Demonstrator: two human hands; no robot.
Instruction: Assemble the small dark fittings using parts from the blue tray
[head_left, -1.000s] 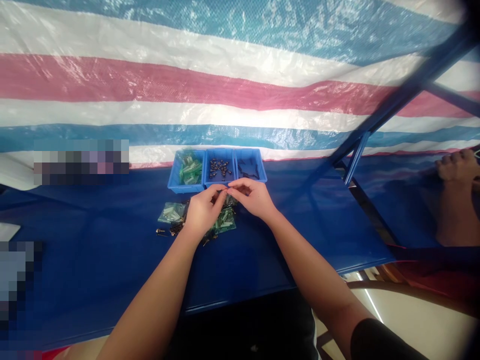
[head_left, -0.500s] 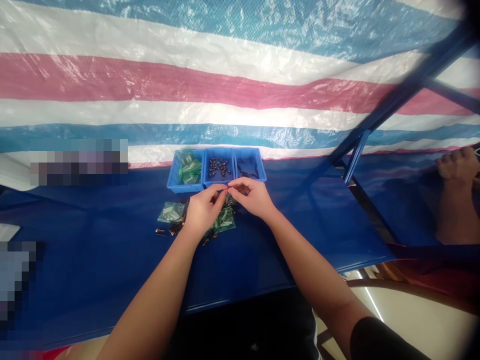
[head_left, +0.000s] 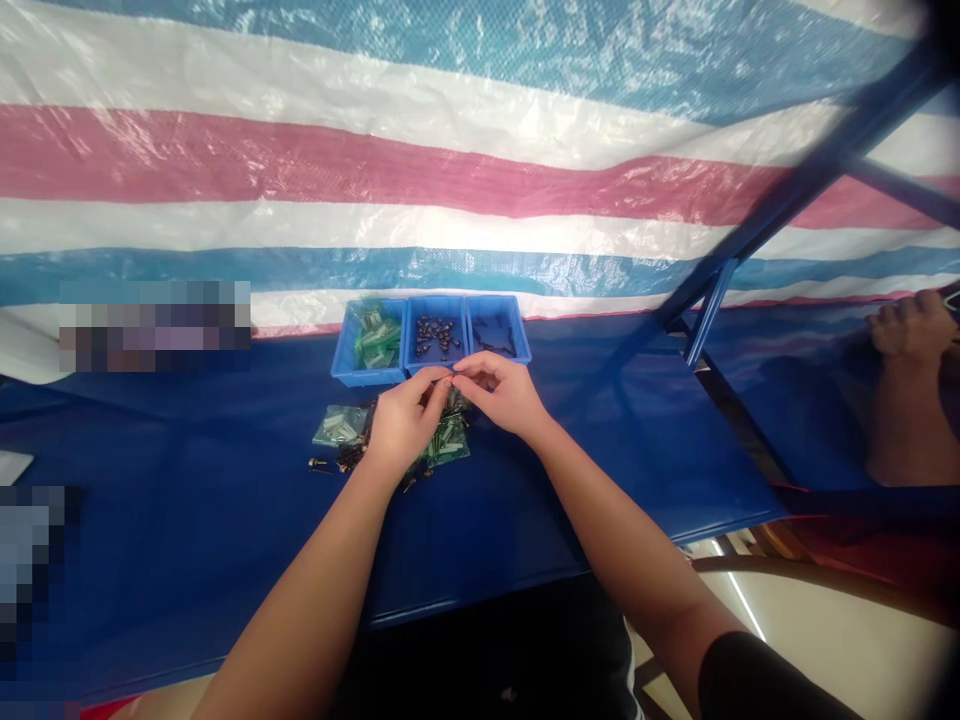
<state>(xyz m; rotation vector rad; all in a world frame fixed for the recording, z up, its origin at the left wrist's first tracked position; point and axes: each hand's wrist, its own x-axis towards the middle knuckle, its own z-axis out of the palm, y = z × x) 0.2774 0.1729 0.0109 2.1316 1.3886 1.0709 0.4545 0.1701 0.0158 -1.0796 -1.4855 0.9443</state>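
My left hand and my right hand meet fingertip to fingertip in front of the bins. Both are closed in a pinch; whatever sits between the fingers is too small to make out. Beneath them lies a pile of dark screws and green-tinted plastic packets, partly covered by my left hand. Another small packet with pale pieces is left of the pile. Behind stand three blue bins: the left bin holds green packets, the middle bin short screws, and the right bin thin dark pieces.
A loose screw lies left of the pile on the blue table. A striped plastic sheet hangs behind. A blue metal frame rises at right, and another person's hand is at the far right.
The view has shifted very slightly. Both hands keep the same pinched pose, with only tiny finger movement; the bins and pile are as before.
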